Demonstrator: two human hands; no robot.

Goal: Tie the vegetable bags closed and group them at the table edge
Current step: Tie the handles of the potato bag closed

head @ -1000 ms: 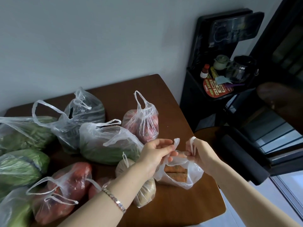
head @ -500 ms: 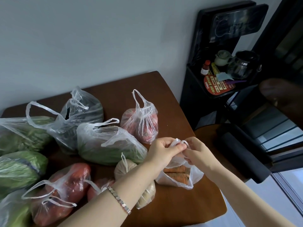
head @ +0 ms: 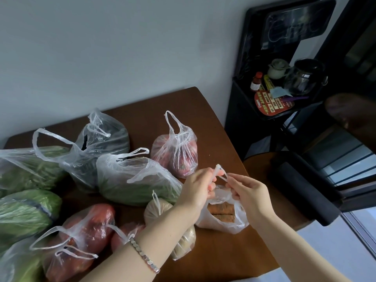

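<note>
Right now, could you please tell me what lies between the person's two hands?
In the head view, the twisted handles of the carrot bag span the gap, pinched by the left hand and the right hand.

Both forearms bare, no sleeves; silver link bracelet [head: 144, 258] on left wrist, right w/o jewellery.

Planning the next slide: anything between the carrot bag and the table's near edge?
Nothing visible: bare wood lies between the carrot bag and the table edge. Left hand and right hand pinch its handles.
</note>
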